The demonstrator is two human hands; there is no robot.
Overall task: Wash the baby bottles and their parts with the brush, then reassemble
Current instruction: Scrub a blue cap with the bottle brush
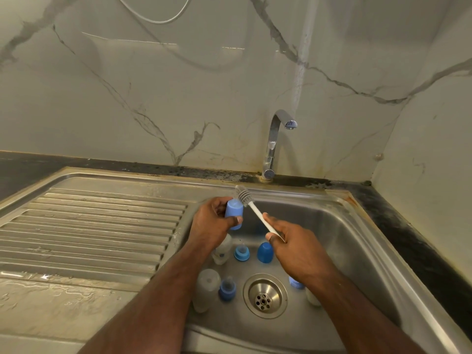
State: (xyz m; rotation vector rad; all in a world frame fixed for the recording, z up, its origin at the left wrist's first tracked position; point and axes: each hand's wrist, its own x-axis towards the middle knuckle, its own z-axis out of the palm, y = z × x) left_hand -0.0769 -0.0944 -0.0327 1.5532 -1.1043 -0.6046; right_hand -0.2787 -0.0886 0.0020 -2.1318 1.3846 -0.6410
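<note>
Over the sink (357, 226), left hand (214, 221) grips a blue cap (233, 213); right hand (288, 238) holds the brush (252, 208) beside it.

A single head-worn wide-angle camera looks forward and steeply down into the steel sink (357, 226) from close above its near edge. It faces the marble wall, with the tap (274, 141) standing behind the sink basin. Both forearms reach in from the bottom edge toward the sink, whose draining board (97, 226) spreads to the left.
</note>
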